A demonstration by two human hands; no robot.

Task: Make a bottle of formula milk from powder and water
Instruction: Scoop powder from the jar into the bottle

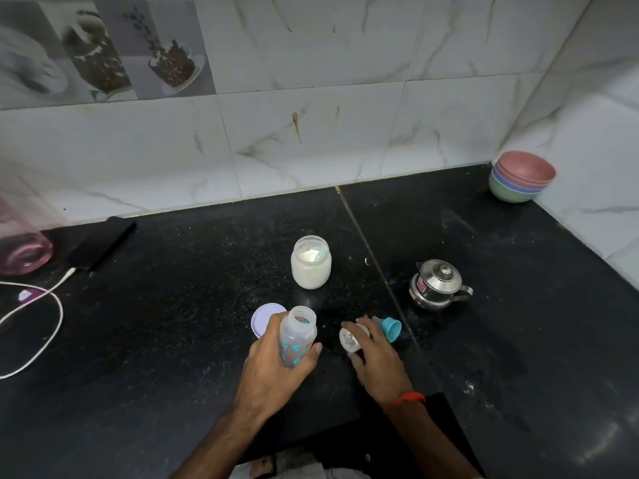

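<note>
My left hand (276, 364) grips a clear baby bottle (297, 335) with coloured prints, open at the top and tilted slightly on the black counter (173, 323). My right hand (375, 354) holds the white nipple ring (351, 338) just right of the bottle. A teal bottle cap (390, 328) lies on its side beside my right fingers. Behind them stands an open glass jar of white powder (311, 262) with a scoop inside. The jar's lilac lid (264, 318) lies flat left of the bottle. A small steel kettle (437, 285) with its lid on stands to the right.
A stack of coloured bowls (522, 178) sits in the far right corner. At the left are a pink transparent bottle (20, 247), a black phone (102, 243) and a white charging cable (41, 305). Tiled walls close off the back and right.
</note>
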